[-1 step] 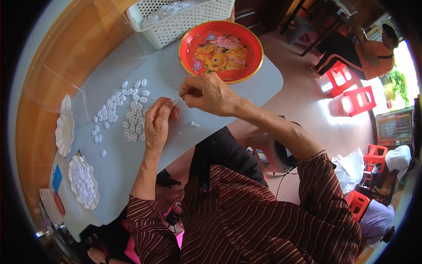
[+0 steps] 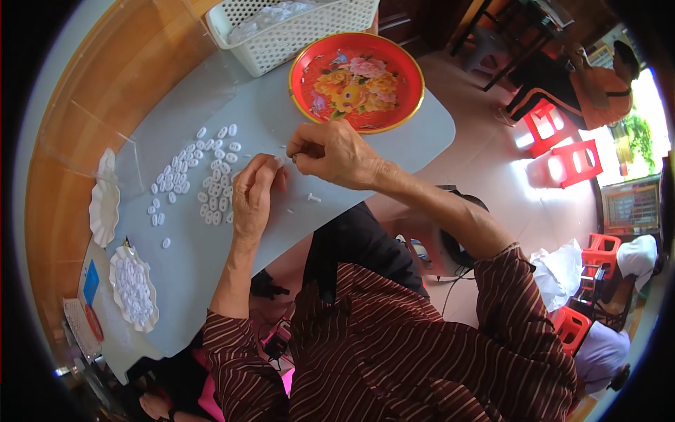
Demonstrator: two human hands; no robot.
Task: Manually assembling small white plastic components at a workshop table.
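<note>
My left hand [image 2: 254, 188] is closed above the grey table, with a small white plastic piece [image 2: 280, 161] pinched at its fingertips. Just to its right, my right hand [image 2: 339, 153] is curled in a pinch. Its thumb and finger are pressed on something small and dark, too little to name. The two sets of fingertips nearly meet. Left of my left hand lie many small white oval plastic pieces [image 2: 184, 163] with holes, spread in loose groups. A small white T-shaped piece [image 2: 314, 198] lies below my right hand.
A red floral tray [image 2: 418, 98] with a gold rim stands beyond my right hand. Behind it is a white perforated basket [image 2: 281, 56]. A scalloped dish [image 2: 145, 327] full of white pieces sits at left, near another scalloped dish [image 2: 105, 204]. Red stools [image 2: 576, 163] and other people are at right.
</note>
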